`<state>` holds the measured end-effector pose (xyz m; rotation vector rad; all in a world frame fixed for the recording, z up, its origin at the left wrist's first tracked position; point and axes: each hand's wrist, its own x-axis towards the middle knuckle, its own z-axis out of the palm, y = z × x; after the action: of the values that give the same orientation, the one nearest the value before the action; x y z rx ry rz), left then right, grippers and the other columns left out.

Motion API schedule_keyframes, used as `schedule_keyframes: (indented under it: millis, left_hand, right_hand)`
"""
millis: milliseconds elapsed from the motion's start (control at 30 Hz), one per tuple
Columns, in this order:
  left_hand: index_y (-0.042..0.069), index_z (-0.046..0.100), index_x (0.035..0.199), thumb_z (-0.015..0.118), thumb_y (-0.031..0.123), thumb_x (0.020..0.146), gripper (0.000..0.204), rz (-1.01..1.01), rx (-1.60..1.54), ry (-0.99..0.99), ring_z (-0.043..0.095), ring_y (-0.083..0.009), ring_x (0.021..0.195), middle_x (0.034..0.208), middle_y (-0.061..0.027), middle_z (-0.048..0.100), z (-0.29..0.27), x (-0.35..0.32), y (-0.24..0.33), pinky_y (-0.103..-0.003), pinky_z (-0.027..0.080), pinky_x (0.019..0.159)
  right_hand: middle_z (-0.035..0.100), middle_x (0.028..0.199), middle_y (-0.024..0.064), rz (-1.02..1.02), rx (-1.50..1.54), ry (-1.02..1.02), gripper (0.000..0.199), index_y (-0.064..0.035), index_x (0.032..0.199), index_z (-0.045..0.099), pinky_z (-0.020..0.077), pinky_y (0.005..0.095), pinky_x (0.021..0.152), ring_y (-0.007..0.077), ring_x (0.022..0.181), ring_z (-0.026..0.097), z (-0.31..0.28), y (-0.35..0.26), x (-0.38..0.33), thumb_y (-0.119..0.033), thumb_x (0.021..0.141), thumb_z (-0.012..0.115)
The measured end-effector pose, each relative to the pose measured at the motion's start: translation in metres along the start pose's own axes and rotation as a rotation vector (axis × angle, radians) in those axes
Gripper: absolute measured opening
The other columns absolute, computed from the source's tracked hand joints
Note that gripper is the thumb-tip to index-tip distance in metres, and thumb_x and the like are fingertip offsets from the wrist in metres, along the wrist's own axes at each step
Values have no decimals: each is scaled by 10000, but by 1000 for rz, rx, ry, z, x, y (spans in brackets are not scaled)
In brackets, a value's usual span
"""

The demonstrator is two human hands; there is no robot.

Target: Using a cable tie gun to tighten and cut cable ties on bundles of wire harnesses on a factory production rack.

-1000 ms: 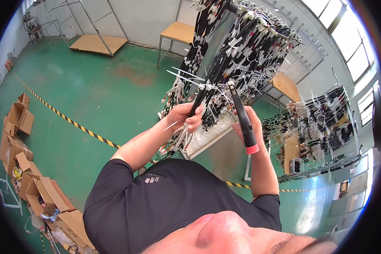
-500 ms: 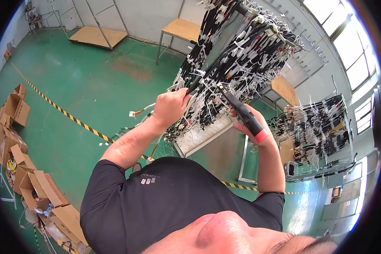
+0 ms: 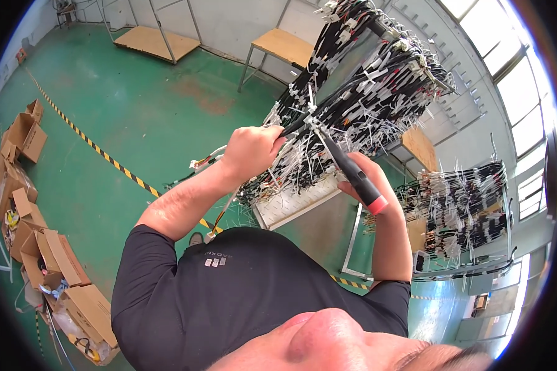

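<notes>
While L fingers (image 3: 273,136) grip cbls (image 3: 295,126), R fingers (image 3: 366,163) hold tool (image 3: 355,174).

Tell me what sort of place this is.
Probably a factory workshop: thick cable bundles hang ahead, black-and-yellow tape marks the green floor, and open cardboard boxes line the left side.

cardboard boxes (image 3: 72,258), striped floor tape (image 3: 106,157), perhaps a distant trolley (image 3: 148,42)

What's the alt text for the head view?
The left hand grips black cables while the right hand holds a black, red-ended tool, its tip at those cables. Other cables hang behind; cardboard boxes line the left.
</notes>
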<state>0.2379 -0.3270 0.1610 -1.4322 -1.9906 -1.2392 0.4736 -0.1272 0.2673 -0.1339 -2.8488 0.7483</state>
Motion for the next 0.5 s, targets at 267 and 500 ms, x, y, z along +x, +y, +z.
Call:
schedule_keyframes:
  millis: [267, 500]
  left_hand:
    - [67, 682, 908, 700, 241, 999, 198, -40, -49, -40, 714, -407, 711, 754, -169, 710, -6, 2, 3, -517, 569, 661]
    - [69, 707, 944, 709, 230, 996, 170, -18, -22, -54, 709, -396, 697, 755, -162, 714, -7, 1, 4, -497, 567, 643]
  right_hand:
    - [701, 1089, 28, 46, 366, 62, 389, -60, 1238, 699, 515, 339, 904, 173, 974, 641, 8, 18, -8, -145, 886, 840]
    - [721, 1268, 31, 66, 322, -36, 578, -45, 1417, 651, 505, 340, 1040, 164, 1199, 675, 3, 5, -10, -183, 900, 868]
